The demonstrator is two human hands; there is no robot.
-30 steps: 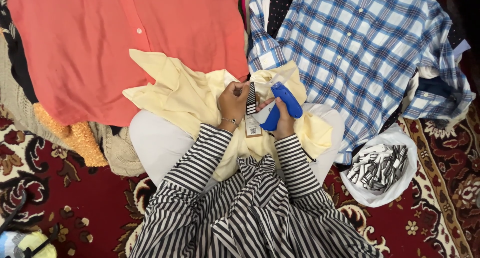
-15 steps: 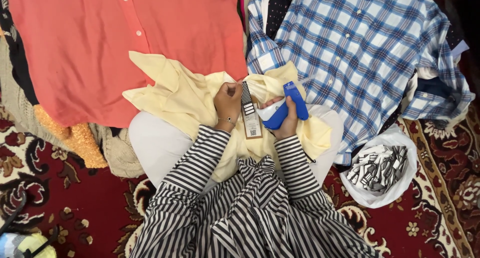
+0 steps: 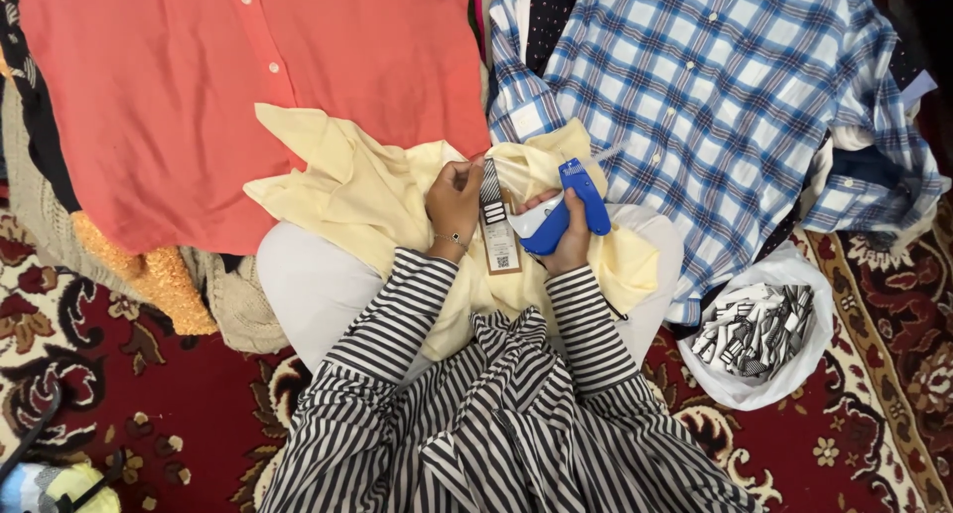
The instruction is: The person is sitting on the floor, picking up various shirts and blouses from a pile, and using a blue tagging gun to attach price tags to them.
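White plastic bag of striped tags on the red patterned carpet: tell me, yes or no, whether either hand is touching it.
No: the white plastic bag lies apart, while the left hand and right hand work over the pale yellow garment.

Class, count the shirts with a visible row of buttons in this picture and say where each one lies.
2: the coral shirt at upper left, and the blue plaid shirt at upper right. The yellow garment on the lap shows no buttons; some may be hidden.

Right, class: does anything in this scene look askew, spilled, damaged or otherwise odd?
Nothing is spilled or damaged. The yellow garment lies crumpled on the lap, and the bag of tags sits open on the carpet, its tags jumbled inside.
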